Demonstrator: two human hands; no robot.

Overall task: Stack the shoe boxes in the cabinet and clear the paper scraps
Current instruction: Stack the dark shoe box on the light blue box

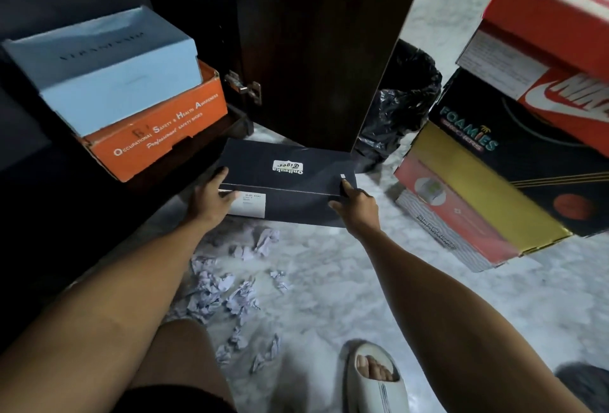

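Note:
A dark navy shoe box (286, 178) with a white logo on its lid is at the foot of the open cabinet door (316, 50). My left hand (212, 197) grips its left end and my right hand (354, 206) grips its right end, forefinger on the lid. Inside the cabinet at left, a light blue box (108, 66) sits on an orange safety-shoe box (158, 136). Several crumpled paper scraps (227, 287) lie on the marble floor beneath my arms.
At right stands a stack of shoe boxes: a red-and-white box (560, 60) on top, a black Foamies box (514, 155), a yellow box (478, 195) and a pink box (451, 221). A black bin bag (398, 106) sits behind the door. My slippered foot (372, 376) is below.

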